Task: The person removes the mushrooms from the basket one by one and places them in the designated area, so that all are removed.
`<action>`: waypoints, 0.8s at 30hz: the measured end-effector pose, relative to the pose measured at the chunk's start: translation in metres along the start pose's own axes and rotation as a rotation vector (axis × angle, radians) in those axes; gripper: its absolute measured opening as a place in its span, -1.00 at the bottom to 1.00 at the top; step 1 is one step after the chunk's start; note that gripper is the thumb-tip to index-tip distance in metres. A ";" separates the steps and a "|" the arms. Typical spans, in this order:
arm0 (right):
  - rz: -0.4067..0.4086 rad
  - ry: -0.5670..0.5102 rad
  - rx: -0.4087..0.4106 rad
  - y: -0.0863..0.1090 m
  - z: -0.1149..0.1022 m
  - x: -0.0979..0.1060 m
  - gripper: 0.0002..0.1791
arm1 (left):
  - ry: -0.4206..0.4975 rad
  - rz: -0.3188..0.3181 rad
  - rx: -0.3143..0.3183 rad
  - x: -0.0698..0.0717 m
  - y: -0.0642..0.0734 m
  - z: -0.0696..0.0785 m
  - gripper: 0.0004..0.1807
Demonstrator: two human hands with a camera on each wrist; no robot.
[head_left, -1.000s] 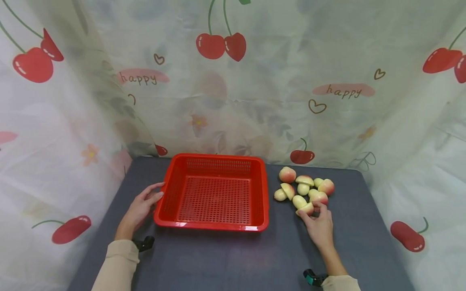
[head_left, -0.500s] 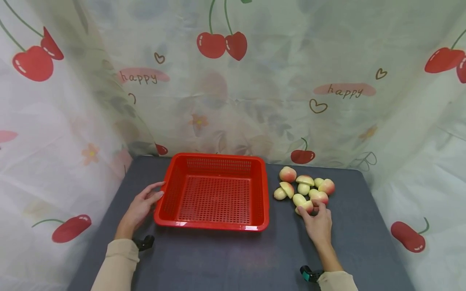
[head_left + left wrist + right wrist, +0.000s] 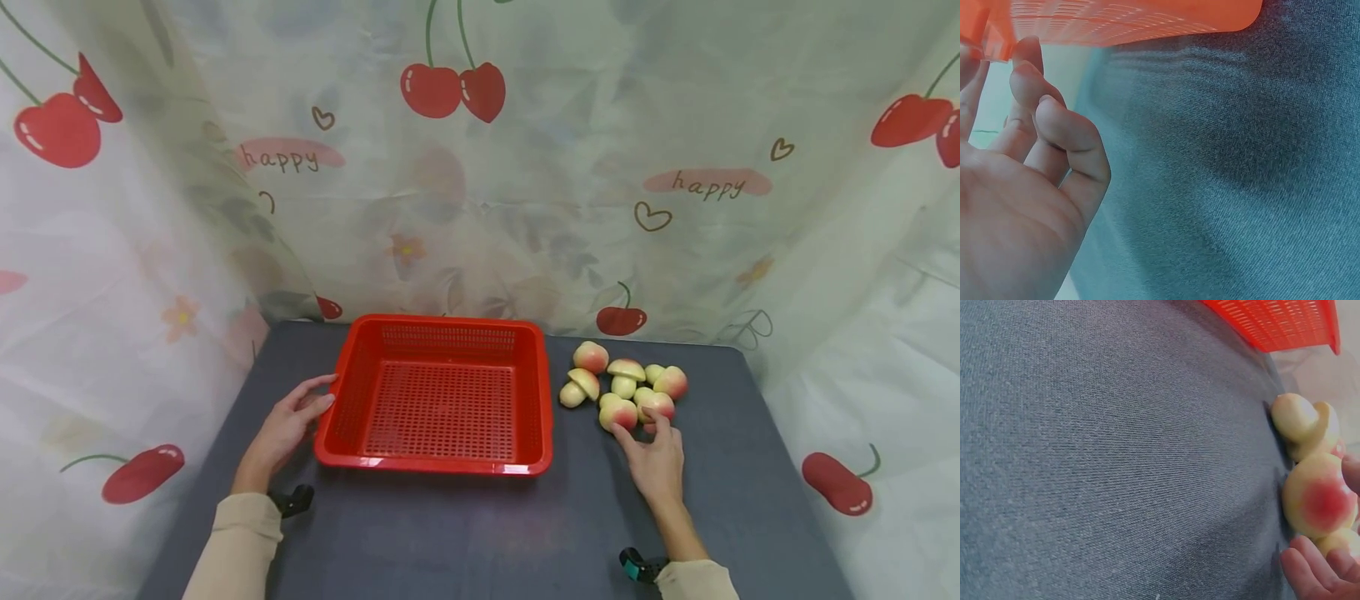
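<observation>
A red plastic basket [image 3: 433, 465] with a slotted floor stands on the dark cloth-covered table, nothing in it. At its left side, my left hand [image 3: 287, 425] holds the rim between thumb and fingertips; in the left wrist view the other fingers curl under the basket wall [image 3: 1147, 25]. My right hand [image 3: 658, 462] is at the nearest toy mushroom [image 3: 619, 413], which has a pale yellow stem and red-blushed cap. The thumb is at this cap's edge; the fingers spread apart from it, over another mushroom [image 3: 655, 403]. In the right wrist view the near mushroom [image 3: 1319, 497] shows between thumb and fingers.
More toy mushrooms lie clustered right of the basket: one at the back [image 3: 591, 357], one on its side [image 3: 579, 388], one upright [image 3: 626, 377] and one at the right [image 3: 671, 382]. A cherry-printed curtain [image 3: 525, 233] closes the back and sides.
The near mushroom has turned, its red cap now facing me instead of its pale underside, and sits slightly farther back. My right fingers have loosened from it. The left hand and basket stay put.
</observation>
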State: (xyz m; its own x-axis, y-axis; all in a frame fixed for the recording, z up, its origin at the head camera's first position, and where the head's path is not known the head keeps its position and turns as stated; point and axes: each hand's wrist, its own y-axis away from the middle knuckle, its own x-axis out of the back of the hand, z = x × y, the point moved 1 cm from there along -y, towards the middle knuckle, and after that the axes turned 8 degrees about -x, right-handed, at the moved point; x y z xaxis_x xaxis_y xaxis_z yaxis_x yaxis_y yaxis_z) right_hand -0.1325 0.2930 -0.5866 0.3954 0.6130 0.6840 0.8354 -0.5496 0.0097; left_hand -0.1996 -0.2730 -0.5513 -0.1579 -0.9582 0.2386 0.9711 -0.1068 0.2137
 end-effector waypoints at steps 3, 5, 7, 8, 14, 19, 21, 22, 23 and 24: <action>-0.002 0.019 0.014 0.001 -0.002 0.002 -0.22 | -0.048 0.004 0.002 0.001 0.001 0.002 -0.30; 0.003 0.038 0.045 0.001 -0.006 0.004 -0.22 | -0.103 0.012 0.004 0.001 0.002 0.003 -0.29; 0.013 0.048 0.088 -0.001 -0.012 0.008 -0.23 | -0.168 0.013 -0.003 0.001 0.003 0.005 -0.29; 0.018 0.057 0.110 -0.003 -0.016 0.010 -0.24 | -0.199 0.011 -0.009 0.002 0.004 0.006 -0.29; 0.044 0.079 0.222 -0.017 -0.043 0.021 -0.33 | -0.450 -0.001 -0.126 0.003 0.002 0.022 -0.42; 0.045 0.107 0.325 -0.024 -0.066 0.025 -0.37 | -0.674 0.040 -0.188 0.000 0.004 0.052 -0.52; 0.053 0.133 0.371 -0.026 -0.075 0.026 -0.38 | -0.725 0.080 -0.202 -0.003 0.005 0.067 -0.52; 0.062 0.147 0.395 -0.027 -0.079 0.026 -0.38 | -0.744 0.104 -0.215 -0.005 0.005 0.074 -0.51; 0.071 0.160 0.418 -0.028 -0.083 0.026 -0.39 | -0.757 0.128 -0.232 -0.008 0.005 0.082 -0.50; 0.082 0.173 0.442 -0.028 -0.087 0.026 -0.40 | -0.769 0.152 -0.252 -0.011 0.004 0.089 -0.48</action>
